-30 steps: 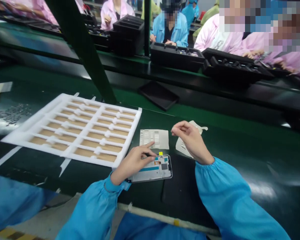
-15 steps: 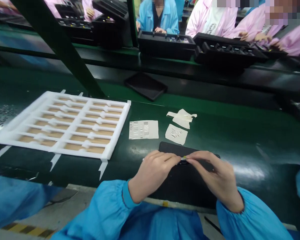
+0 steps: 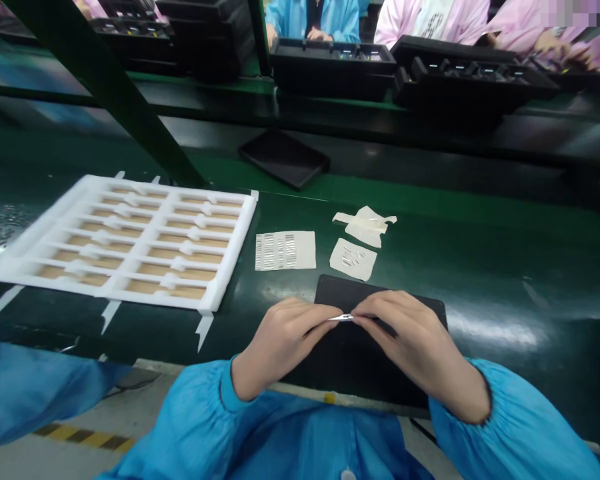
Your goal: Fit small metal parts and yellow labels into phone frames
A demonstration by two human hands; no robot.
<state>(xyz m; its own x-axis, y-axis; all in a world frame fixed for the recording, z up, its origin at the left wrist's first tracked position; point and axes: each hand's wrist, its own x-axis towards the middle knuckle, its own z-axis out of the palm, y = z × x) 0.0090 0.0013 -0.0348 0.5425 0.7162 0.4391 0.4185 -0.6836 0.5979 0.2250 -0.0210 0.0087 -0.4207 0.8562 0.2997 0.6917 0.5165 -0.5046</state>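
My left hand point(image 3: 280, 340) and my right hand point(image 3: 413, 343) meet over a black mat point(image 3: 380, 300) near the bench edge. Both pinch one small, thin silvery strip point(image 3: 344, 318) between their fingertips, each from its own side. Just beyond the mat lie a paper sheet with rows of small strips point(image 3: 285, 251), a smaller piece of backing paper with a few strips point(image 3: 353, 259) and a crumpled piece of backing paper point(image 3: 365, 225).
A white foam tray point(image 3: 220, 280) with tan parts in its slots lies at the left. A black tray point(image 3: 284, 158) sits on the belt behind. Beyond it, stacks of black trays point(image 3: 330, 67) stand before other people in blue and pink coats.
My hands have left the phone frame, which is out of sight now, and come together near the bench edge, pinching the small strip. The view has tilted down.
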